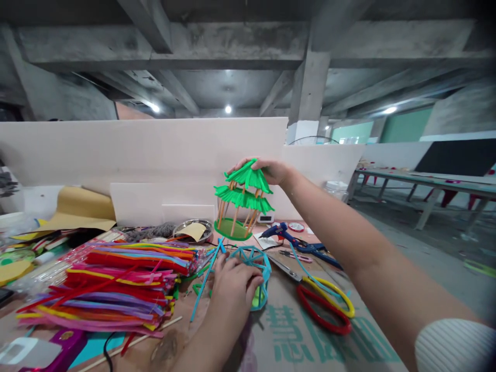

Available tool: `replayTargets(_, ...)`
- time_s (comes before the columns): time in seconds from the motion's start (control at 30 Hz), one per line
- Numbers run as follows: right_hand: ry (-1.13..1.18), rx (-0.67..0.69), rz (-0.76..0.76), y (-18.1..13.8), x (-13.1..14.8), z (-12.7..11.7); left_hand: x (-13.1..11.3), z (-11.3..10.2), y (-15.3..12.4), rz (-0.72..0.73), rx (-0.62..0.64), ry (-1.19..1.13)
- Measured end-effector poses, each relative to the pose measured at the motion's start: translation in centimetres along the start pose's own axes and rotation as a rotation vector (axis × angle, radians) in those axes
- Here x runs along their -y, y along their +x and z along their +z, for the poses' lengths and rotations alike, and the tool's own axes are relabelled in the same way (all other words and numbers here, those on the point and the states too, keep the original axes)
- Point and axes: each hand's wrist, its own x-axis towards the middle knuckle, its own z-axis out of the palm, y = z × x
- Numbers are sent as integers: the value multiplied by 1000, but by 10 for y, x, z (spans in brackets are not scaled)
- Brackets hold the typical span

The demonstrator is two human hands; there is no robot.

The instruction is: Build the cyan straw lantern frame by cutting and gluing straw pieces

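Green-roofed pavilion model [244, 198] in the right grip [270, 170]

The left fingers [248, 269] partly hide the blue frame [267, 268]; contact is hard to tell.

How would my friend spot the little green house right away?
Find the biggest white board, standing behind all the craft stuff. In front of its right-hand part, the person's right hand holds the little green house by its top. It has two shaggy, bright-green roofs, one above the other, on thin brown sticks, unlike the light-blue frame by the left hand.
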Motion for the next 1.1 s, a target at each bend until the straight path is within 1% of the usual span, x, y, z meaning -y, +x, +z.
replayTargets(0.03,4,-27,-9,0,-1,-1,-1,0,0,-5,-1,-4)
replayTargets(0.1,25,-39,-52,0,-6,-5,-2,-1,-1,0,-10,-12)
replayTargets(0.17,24,-12,-85,4,-14,-9,-3,-2,-2,17,-15,-10)
replayTargets(0.23,-39,22,-65,10,-27,-13,-5,-4,-2,27,-12,5)
replayTargets(0.3,-190,-6,5,19,-47,-15,-5,-5,-2,22,3,20)
replayTargets(0.37,-381,-104,87,29,-74,-15,-5,-4,-3,16,9,27)
replayTargets(0.4,-435,-141,116,33,-88,-15,-4,-3,-2,16,8,30)
replayTargets(0.53,-543,-275,173,46,-145,-15,-2,-2,-1,22,-4,36)
replayTargets(0.63,-628,-346,226,54,-171,-14,-3,-2,1,11,10,31)
replayTargets(0.73,-730,-386,279,65,-177,-10,-5,-2,1,10,11,39)
replayTargets(0.9,-905,-385,402,81,-169,-4,-3,0,1,18,3,58)
replayTargets(1.0,-975,-381,489,80,-164,-6,-2,1,0,35,-7,62)
replayTargets(1.1,-1003,-369,535,75,-160,-9,-4,-1,-1,33,-1,73)
